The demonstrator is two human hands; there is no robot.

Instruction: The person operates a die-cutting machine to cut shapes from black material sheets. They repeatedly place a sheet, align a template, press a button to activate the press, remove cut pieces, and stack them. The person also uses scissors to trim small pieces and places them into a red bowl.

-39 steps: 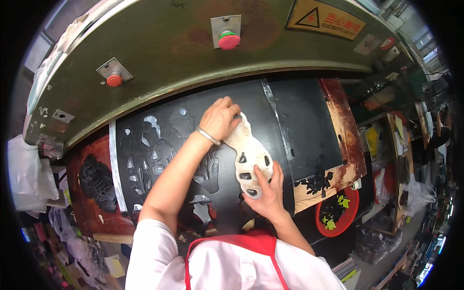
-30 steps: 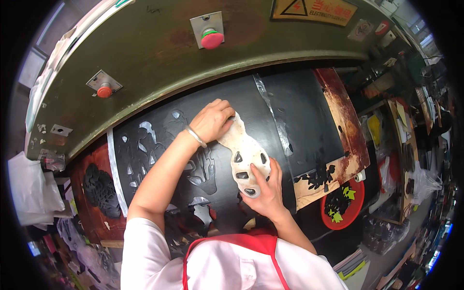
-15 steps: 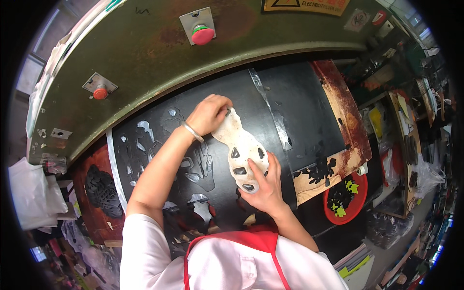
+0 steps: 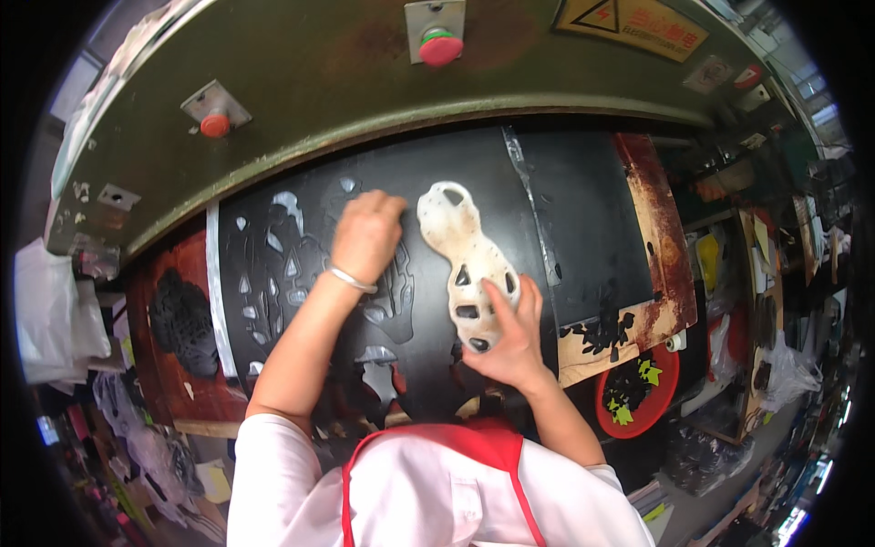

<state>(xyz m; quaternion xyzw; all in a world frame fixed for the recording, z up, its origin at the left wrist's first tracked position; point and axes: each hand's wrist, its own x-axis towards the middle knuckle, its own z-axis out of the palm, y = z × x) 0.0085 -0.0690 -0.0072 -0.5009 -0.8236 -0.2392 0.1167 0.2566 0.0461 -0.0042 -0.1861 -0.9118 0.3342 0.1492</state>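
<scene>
Here, the right hand [image 4: 512, 345] is gripping the white plate [image 4: 451, 226] at its near end, the left hand [image 4: 366, 239] hovering left, fingers curled closed

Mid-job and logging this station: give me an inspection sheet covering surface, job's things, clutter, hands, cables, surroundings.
Surface: black sheet, cut outlines toward its left.
Job's things: white sole-shaped plate with openings, over the black sheet.
Clutter: black cut pieces piled at left; red basin of black and yellow-green scraps at right.
Left hand: fingers curled, apart from the plate.
Right hand: thumb on the plate, fingers at its right edge.
Cables: nothing seen.
Surroundings: green machine housing, two push buttons.
</scene>
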